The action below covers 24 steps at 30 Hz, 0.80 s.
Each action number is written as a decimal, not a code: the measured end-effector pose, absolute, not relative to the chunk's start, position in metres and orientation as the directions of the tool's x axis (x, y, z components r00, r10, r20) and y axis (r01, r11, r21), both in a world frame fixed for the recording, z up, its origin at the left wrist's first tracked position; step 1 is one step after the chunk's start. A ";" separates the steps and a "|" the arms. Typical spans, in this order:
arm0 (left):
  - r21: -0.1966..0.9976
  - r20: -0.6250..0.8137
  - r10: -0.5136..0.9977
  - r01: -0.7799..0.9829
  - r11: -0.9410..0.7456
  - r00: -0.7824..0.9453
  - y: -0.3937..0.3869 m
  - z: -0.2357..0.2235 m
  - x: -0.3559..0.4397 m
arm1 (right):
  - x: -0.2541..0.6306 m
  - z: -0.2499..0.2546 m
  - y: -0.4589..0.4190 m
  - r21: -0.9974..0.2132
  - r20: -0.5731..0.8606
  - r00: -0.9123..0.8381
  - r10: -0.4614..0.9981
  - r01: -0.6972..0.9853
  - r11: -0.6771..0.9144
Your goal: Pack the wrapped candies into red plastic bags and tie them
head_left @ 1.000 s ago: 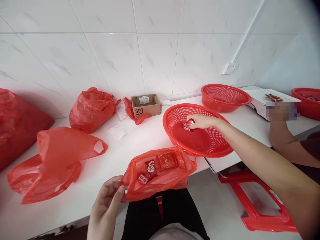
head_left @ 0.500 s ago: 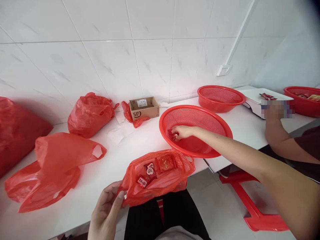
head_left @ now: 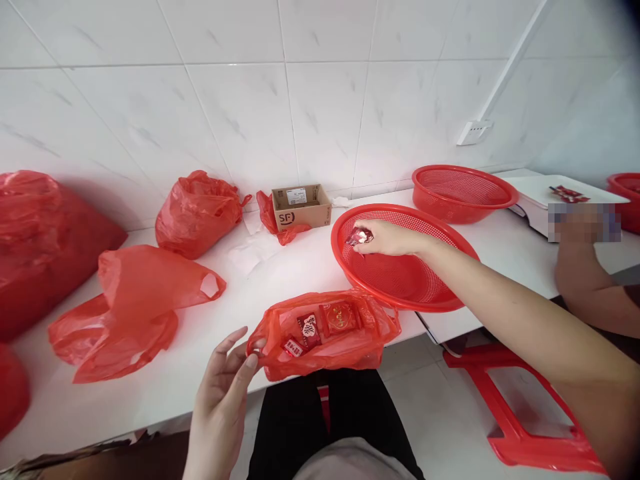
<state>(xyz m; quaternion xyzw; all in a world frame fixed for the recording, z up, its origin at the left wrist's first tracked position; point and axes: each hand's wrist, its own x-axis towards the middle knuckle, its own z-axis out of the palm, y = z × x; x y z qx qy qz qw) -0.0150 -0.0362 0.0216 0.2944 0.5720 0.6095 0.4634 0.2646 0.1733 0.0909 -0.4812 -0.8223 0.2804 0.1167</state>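
You're sitting at a long white counter (head_left: 165, 393) that is running along a wall of pale marbled tiles (head_left: 240, 107), and the light is falling bright across the worktop. Your right hand (head_left: 387, 238) is reaching out over the near red mesh basket (head_left: 400, 277), fingers pinching a small red-and-silver wrapped candy (head_left: 359, 236) just above the basket's far left rim. Your left hand (head_left: 225, 380) is hanging loose at the counter's front edge, fingers spread, fingertips just brushing the mouth of the open red plastic bag (head_left: 325, 330); it is gripping nothing. Inside that bag red packets (head_left: 323, 323) are lying flat. To the left an empty red bag (head_left: 135, 310) is sprawling flat on the surface, and behind it a knotted full red bag (head_left: 197, 213) is sitting against the wall, with a much bigger red sack (head_left: 45, 240) at the far left. A small cardboard box (head_left: 301, 207) is standing at the wall beside crumpled white paper (head_left: 250, 250). A second red basket (head_left: 463, 193) is resting further right, under a white wall socket (head_left: 474, 132). Another person's forearm (head_left: 585, 287) is leaning on the counter at the right edge. Below, a red plastic stool (head_left: 520, 413) is standing on the pale tiled floor.
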 end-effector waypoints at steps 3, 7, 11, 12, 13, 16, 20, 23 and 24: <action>0.957 -0.177 0.922 -0.279 0.079 -0.345 -0.033 0.026 -0.011 | 0.232 0.106 0.130 -0.745 -0.112 -0.670 0.733 0.545 0.384; 0.958 -0.150 0.934 -0.283 0.055 -0.325 -0.031 0.029 -0.007 | 0.190 0.084 0.093 -0.687 -0.163 -0.717 0.678 0.576 0.444; 0.965 -0.124 0.937 -0.261 0.038 -0.325 -0.032 0.032 -0.005 | 0.171 0.058 0.092 -0.680 -0.172 -0.710 0.683 0.587 0.439; 0.966 -0.120 0.937 -0.258 0.033 -0.328 -0.033 0.032 -0.006 | 0.170 0.056 0.093 -0.685 -0.178 -0.704 0.688 0.591 0.427; 0.967 -0.117 0.936 -0.255 0.030 -0.332 -0.033 0.032 -0.007 | 0.172 0.057 0.093 -0.679 -0.182 -0.690 0.701 0.604 0.418; 0.971 -0.103 0.928 -0.239 0.016 -0.358 -0.032 0.032 -0.016 | 0.184 0.067 0.090 -0.638 -0.133 -0.635 0.761 0.643 0.425; 0.971 -0.076 0.892 -0.238 -0.036 -0.445 -0.029 0.034 -0.037 | 0.209 0.085 0.073 -0.640 -0.037 -0.620 0.783 0.617 0.458; 0.973 -0.073 0.878 -0.226 -0.042 -0.473 -0.029 0.038 -0.049 | 0.230 0.099 0.050 -0.660 0.062 -0.570 0.819 0.592 0.462; 0.975 -0.071 0.879 -0.220 -0.039 -0.472 -0.028 0.040 -0.050 | 0.239 0.105 0.041 -0.678 0.117 -0.540 0.833 0.569 0.464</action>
